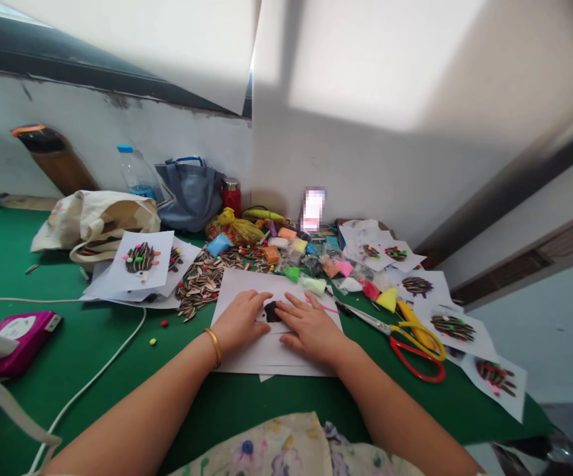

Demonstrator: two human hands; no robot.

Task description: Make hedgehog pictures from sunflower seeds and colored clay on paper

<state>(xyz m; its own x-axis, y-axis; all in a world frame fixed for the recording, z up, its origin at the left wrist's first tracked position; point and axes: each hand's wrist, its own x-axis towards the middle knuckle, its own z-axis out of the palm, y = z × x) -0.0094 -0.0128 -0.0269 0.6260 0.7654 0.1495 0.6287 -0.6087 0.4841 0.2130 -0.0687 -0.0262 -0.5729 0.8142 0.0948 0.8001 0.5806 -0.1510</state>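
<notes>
White paper (237, 281) lies in front of me with a dark flattened patch (271, 313), which looks like black modelling clay, at its middle. My left hand (241, 322) lies at the patch's left side, thumb and fingers apart, a gold bangle on the wrist. From the right, my right hand (310, 328) rests with spread fingers, its fingertips on the patch's edge and partly covering it. Neither hand grips anything. A thin pink strip (327, 307) shows just beyond the right hand. Striped sunflower seeds (200, 281) are heaped past the paper's left corner.
Scissors (396, 330) with red and yellow handles lie to the right, beside sheets bearing seed hedgehogs (452, 327). Coloured clay packets (313, 284) spread behind the paper. Finished sheets (140, 263), a cloth bag (98, 218) and a white cable (102, 357) are on the left.
</notes>
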